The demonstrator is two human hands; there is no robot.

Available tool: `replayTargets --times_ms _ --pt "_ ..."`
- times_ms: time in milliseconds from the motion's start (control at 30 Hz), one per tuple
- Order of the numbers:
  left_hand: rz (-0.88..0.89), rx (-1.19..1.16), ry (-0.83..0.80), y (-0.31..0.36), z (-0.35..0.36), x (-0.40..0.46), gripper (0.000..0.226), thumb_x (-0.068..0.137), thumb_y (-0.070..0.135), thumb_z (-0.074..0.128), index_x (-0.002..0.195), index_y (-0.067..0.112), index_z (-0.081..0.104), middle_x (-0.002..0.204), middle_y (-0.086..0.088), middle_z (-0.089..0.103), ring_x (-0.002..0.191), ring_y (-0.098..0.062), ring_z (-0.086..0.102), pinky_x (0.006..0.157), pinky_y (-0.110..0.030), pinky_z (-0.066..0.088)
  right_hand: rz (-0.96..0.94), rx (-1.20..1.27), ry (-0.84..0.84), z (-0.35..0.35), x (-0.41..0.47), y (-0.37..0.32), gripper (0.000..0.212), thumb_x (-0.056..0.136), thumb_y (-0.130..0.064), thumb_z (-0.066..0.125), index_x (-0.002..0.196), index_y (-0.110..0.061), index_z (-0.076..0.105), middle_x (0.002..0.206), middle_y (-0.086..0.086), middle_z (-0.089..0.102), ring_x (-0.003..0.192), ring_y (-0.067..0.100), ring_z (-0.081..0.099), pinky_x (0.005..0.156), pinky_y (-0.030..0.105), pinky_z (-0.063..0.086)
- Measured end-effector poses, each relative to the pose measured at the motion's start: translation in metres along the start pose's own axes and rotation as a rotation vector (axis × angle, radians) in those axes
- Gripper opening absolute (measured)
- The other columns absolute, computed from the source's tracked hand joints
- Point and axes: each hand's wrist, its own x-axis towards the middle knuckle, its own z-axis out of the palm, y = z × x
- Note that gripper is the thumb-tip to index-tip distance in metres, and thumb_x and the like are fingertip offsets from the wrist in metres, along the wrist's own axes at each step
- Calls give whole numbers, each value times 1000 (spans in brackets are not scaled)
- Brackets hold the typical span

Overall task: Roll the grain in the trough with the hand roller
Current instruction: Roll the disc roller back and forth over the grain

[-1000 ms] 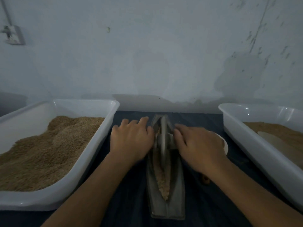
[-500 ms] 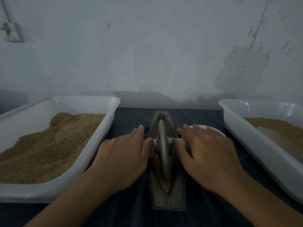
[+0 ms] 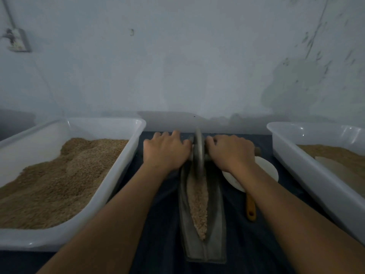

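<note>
While both hands cover most of the axle, the left hand [image 3: 166,151] and right hand [image 3: 231,152] each keep a curled grip on the hand roller [image 3: 198,153] at the far end of the trough [image 3: 215,224], centre frame, its grain [image 3: 198,204] exposed nearer the camera.

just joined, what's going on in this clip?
A person is grinding grain in a narrow metal trough with a disc roller. The left hand and right hand each grip one end of its axle. The disc sits at the trough's far end. White tubs of grain flank it.
</note>
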Motion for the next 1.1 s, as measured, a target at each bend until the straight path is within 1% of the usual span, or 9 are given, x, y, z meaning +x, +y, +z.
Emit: replayTargets --times_ms 100,233,367,467,600,700,833,967,1100 --pt "101 137 84 -4 2 -34 45 105 48 21 122 23 54 132 0 56 109 -25 57 71 -40 39 -83 -23 42 -10 -32 1 55 104 -56 13 89 -28 58 86 -1 64 77 26 55 74 42 37" --pt "188 36 211 -12 -10 -108 37 105 52 9 91 36 40 88 12 45 71 -7 46 62 -36 33 -239 -4 97 -40 -102 4 58 102 -63 7 102 -34 57 83 -12 60 74 14 57 68 37 38" --pt "309 51 135 -21 -21 -137 44 101 54 -3 92 42 38 93 15 42 71 -4 38 66 -37 26 -281 -48 267 -50 -133 9 63 104 -60 24 135 -24 65 106 -12 75 89 13 71 69 32 46" --pt "282 33 168 -19 -13 -116 44 103 52 2 105 41 45 110 17 47 83 -6 50 66 -37 41 -241 -38 153 -46 -111 0 71 103 -63 17 145 -23 58 115 -7 74 99 18 70 78 39 51" --pt "137 112 161 -8 4 -42 38 108 43 20 120 26 51 121 3 56 104 -25 60 78 -41 47 -89 -62 -40 -21 -37 -4 70 101 -59 8 111 -24 68 106 5 73 95 28 63 84 43 44" --pt "15 9 -14 -1 1 7 35 107 40 26 120 22 54 125 -6 63 111 -33 61 82 -45 41 32 -40 -98 -11 2 -6 69 102 -59 15 98 -19 71 103 10 71 91 31 61 82 42 42" --pt "189 213 33 -10 3 -15 23 107 35 29 98 21 44 107 -2 58 83 -26 54 69 -41 40 -28 -64 -2 -11 -17 -8 66 103 -57 13 97 -21 68 95 7 72 80 28 58 78 42 41" --pt "364 284 210 -20 3 -81 36 104 39 13 92 23 44 81 6 48 62 -19 51 51 -32 36 -181 -34 197 -23 -82 2 69 103 -56 12 126 -22 68 94 -3 74 81 20 67 67 36 41" --pt "212 203 245 -18 -2 -88 55 101 51 0 83 29 48 71 8 53 58 -13 51 51 -30 35 -244 32 282 -32 -109 11 62 104 -54 23 131 -22 69 94 -7 76 78 14 69 62 31 44"
